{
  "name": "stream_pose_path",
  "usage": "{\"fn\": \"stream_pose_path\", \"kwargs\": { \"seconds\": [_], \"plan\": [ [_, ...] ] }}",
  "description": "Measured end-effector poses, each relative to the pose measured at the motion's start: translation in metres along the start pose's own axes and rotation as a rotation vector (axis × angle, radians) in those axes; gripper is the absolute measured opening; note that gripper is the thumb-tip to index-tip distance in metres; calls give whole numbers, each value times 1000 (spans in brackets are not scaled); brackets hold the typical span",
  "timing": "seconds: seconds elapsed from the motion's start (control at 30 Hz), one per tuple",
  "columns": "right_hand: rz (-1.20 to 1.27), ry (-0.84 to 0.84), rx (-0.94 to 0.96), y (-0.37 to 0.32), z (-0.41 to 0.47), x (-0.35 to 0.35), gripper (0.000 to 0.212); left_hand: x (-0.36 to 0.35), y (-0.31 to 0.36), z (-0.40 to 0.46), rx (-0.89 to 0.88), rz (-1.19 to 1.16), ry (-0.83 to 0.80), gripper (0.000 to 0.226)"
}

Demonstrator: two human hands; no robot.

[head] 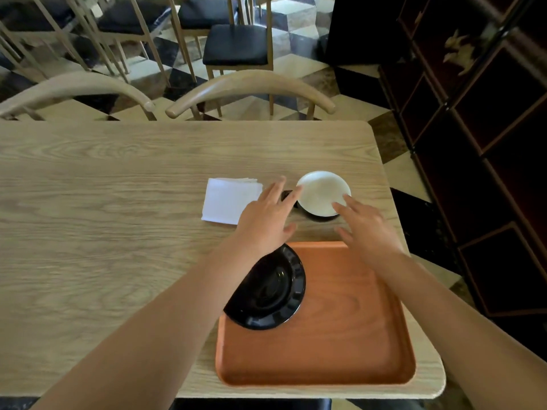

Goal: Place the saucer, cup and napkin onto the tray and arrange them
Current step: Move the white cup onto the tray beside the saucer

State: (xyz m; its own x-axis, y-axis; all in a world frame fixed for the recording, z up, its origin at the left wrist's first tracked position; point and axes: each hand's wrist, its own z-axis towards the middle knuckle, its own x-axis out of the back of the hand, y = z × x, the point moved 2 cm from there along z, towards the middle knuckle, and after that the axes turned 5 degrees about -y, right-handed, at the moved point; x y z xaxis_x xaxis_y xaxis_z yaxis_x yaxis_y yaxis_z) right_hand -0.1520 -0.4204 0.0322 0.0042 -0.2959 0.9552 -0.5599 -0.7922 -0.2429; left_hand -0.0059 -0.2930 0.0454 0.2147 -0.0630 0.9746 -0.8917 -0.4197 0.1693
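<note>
An orange tray [349, 344] lies at the near right corner of the wooden table. A black saucer [269, 294] rests on the tray's left side, partly under my left forearm. Beyond the tray stands a cup [321, 192], white inside and black outside, its handle towards the left. A folded white napkin [226, 202] lies to the left of the cup. My left hand [268, 216] hovers open, fingertips at the cup's left rim. My right hand [365, 224] is open too, fingers at the cup's near right rim. Neither hand holds anything.
The table [118, 202] stretches wide to the left. Two curved wooden chair backs [251, 85] stand at its far edge, with more chairs behind. A dark cabinet [488, 143] stands close on the right.
</note>
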Motion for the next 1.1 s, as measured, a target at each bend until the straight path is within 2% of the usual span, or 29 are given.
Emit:
{"fn": "stream_pose_path", "kwargs": {
  "seconds": [0.17,0.37,0.57,0.9,1.0,1.1],
  "plan": [
    [32,98,189,16,12,-8,37,-14,6,20,9,-78,-36,63],
    [6,225,304,19,18,-8,23,-24,4,22,-11,-295,188,39],
    [48,301,414,26,3,-4,26,-33,14,12,-61,-391,268,35],
    [38,468,404,49,-73,9,16,-34,59,-36,-141,-465,359,32],
    [33,468,399,51,-92,4,26,-45,69,-51,-131,-467,359,32],
    [25,476,391,55,-105,-5,26,-55,75,-58,-137,-468,331,31]
  ]
}}
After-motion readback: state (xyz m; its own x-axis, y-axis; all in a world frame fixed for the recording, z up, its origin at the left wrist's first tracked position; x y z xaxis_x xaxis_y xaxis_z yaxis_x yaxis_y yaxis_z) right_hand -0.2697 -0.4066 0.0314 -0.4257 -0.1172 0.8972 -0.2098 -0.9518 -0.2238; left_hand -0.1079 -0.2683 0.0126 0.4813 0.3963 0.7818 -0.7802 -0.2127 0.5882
